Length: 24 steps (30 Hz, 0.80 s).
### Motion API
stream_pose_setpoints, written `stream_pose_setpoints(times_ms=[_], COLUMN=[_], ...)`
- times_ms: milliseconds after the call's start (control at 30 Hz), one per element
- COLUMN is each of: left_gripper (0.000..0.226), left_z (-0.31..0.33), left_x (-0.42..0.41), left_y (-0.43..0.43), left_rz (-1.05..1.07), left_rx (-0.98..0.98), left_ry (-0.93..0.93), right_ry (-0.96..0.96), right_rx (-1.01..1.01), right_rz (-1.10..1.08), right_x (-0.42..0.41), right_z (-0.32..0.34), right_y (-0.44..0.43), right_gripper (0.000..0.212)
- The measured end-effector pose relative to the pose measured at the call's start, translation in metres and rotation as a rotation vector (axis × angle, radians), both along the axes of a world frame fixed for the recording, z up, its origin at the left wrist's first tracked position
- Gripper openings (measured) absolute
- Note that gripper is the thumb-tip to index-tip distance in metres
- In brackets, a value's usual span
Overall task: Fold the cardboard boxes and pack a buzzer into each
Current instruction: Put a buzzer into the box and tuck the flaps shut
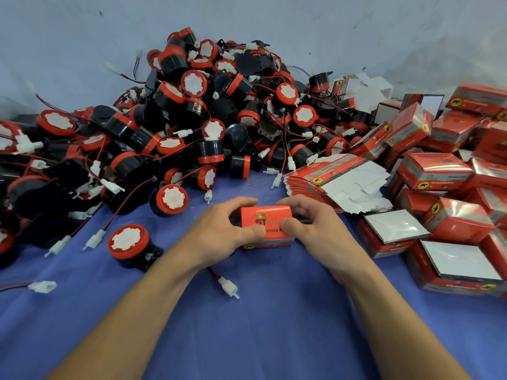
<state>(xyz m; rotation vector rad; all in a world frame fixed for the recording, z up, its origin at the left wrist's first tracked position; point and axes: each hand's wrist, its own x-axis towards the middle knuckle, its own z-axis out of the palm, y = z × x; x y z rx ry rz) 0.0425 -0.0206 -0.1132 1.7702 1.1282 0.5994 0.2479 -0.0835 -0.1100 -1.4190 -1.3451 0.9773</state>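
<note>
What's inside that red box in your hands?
Nothing inside shows: the box, pinched by the left hand and right hand, shows only closed red faces. A wire with a white plug trails from under the left hand; whether it runs into the box is hidden.

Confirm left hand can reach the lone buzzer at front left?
Probably yes: only bare cloth lies between the left hand and that buzzer, though the hand grips the red box.
</note>
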Motion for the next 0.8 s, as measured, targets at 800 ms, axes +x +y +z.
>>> stream_pose_setpoints(times_ms=[800], left_gripper=[0.057], left_z=[0.002], left_x=[0.004], left_y=[-0.006], left_rz=[0.029], left_rx=[0.235], left_ry=[-0.233], right_ry=[0.214], right_rx=[0.116], right_rz=[0.107], right_x=[-0.012], right_z=[0.006], right_y=[-0.008], right_gripper=[0.052])
